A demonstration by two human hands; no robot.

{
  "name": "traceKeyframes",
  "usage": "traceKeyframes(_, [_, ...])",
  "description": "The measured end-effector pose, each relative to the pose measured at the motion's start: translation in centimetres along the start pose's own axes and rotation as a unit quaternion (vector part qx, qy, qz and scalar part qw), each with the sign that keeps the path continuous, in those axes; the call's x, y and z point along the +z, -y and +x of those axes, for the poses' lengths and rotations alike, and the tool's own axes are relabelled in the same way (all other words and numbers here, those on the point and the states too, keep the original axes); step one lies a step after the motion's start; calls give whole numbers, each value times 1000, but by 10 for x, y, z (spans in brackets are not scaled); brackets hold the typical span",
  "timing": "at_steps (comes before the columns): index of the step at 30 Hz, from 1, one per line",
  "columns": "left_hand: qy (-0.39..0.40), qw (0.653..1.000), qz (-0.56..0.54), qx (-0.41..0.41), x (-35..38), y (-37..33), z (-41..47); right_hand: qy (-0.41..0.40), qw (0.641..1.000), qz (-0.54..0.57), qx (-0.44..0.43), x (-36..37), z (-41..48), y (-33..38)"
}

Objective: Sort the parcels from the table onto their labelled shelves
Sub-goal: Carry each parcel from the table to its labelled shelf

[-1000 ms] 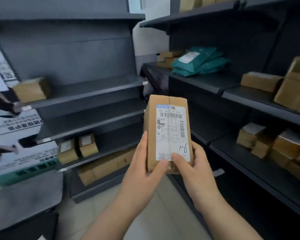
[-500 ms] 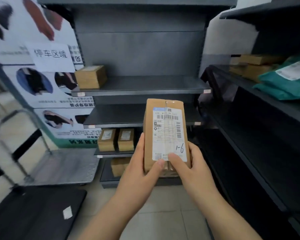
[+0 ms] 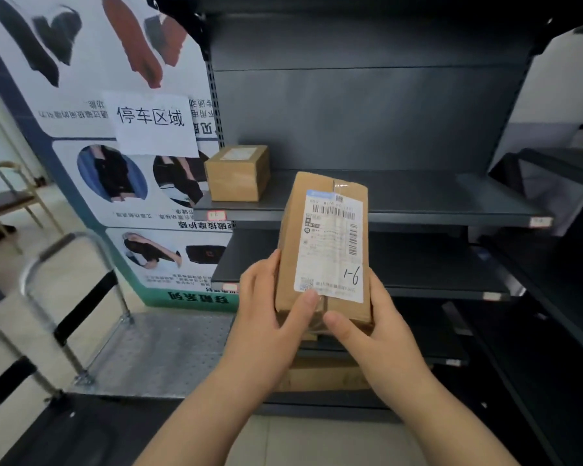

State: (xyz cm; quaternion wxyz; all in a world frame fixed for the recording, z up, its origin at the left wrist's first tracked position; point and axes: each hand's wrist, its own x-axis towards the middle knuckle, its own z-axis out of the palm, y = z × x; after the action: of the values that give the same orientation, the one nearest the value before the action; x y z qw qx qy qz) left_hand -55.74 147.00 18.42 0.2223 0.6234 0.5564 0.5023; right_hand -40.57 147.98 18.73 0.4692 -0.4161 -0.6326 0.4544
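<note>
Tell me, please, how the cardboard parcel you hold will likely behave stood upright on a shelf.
Probably stiff: the cardboard parcel shows square edges between left hand and right hand. Likely light, gripped only at its base. Tall and narrow, it may tip.

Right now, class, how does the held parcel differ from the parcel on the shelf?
The held parcel is long and narrow; the shelf parcel is squat. The held parcel is gripped by the left hand and right hand; the shelf parcel rests on the shelf. Both are labelled brown cardboard.
</note>
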Motion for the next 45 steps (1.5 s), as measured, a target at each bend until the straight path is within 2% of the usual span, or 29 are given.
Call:
traceKeyframes(4, [-3,999,-30,17,-15,21,49,-3,1000,-14,-20,14,46,2])
traceKeyframes(9, [10,994,-110,-18,-13,43,99,-18,999,-36,-34,15,103,-5])
traceKeyframes(18, [20,997,-72,-27,10,73,221,-18,997,-65,-30,-1,239,-28])
traceKeyframes(24, [-9,996,-74,-55,24,85,280,28,996,-81,-34,-10,313,-44])
traceKeyframes(31, [7,995,-58,-81,33,117,309,79,992,-93,12,-4,357,-68])
traceKeyframes(37, [4,995,-54,-80,30,133,330,83,980,-179,-19,1,373,-74])
traceKeyframes(38, [-5,998,-23,-65,29,133,331,76,976,-202,-23,1,374,-73])
traceKeyframes(40, [-42,993,106,28,26,132,333,54,961,-265,-55,2,374,-68])
traceKeyframes(42, [-76,955,247,144,24,135,338,36,936,-332,-111,5,373,-62])
traceKeyframes(45, [-44,914,340,216,24,134,346,26,899,-403,-172,10,377,-59])
